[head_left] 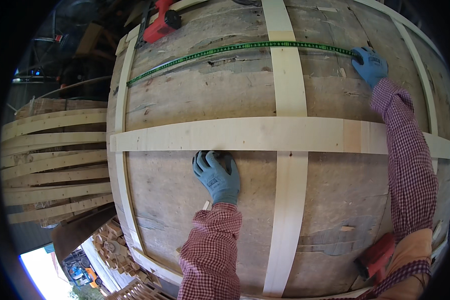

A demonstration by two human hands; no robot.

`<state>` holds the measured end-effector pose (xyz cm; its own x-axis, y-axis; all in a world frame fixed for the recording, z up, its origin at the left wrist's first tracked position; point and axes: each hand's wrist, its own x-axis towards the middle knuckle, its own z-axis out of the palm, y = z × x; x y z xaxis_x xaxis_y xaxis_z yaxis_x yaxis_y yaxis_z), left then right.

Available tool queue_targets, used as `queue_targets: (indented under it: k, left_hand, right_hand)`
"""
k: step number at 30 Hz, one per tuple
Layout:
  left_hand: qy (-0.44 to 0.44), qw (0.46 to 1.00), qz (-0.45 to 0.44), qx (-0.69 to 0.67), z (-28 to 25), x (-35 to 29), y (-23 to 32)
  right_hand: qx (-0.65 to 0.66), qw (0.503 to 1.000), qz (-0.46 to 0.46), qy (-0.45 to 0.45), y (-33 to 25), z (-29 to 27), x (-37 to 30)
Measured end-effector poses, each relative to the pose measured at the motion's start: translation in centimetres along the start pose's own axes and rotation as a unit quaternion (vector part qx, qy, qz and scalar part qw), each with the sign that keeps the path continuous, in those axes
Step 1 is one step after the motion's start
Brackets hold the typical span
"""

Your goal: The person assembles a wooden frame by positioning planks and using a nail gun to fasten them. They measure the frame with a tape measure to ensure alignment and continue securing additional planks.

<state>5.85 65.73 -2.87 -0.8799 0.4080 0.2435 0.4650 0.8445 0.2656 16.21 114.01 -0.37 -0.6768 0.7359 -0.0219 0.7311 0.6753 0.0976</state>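
A green tape measure (225, 48) is stretched across the wooden panel (200, 95), from the left frame strip to my right hand (370, 66). That hand, in a blue-grey glove, is closed on the tape's right end; whatever lies under the fingers is hidden. My left hand (216, 176), gloved alike, rests palm down on the panel with its fingers a little bent and apart. Its fingertips are at the lower edge of a long pale horizontal board (225, 134). This board crosses over a pale vertical board (288, 90).
A red power tool (161, 22) lies at the panel's upper left, another red tool (377, 257) at the lower right beside my right arm. Left of the panel are stacked long wooden strips (60, 162) and a pile of short wood pieces (112, 247). Small wood scraps lie about.
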Motion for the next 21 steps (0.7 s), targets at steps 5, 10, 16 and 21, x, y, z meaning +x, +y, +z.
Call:
queue_targets:
  k: [5,10,16,21]
  left_hand:
    - [-0.067,0.985,0.148,-0.065,-2.7,-6.4,2.1]
    - [-0.239,0.956,0.093,-0.140,-9.0,-19.9,3.1]
    - [-0.253,0.955,-0.035,-0.151,-12.7,-26.9,6.9]
    - [-0.301,0.932,-0.108,-0.170,-11.6,-28.9,9.4]
  right_hand:
    - [-0.040,0.999,0.015,0.009,-0.8,-0.2,-0.2]
    - [-0.030,0.999,0.016,0.039,0.4,0.4,-0.2]
    - [-0.024,0.997,-0.011,0.067,-0.1,1.4,-0.3]
    - [-0.046,0.998,0.010,0.040,-0.8,0.5,-0.4]
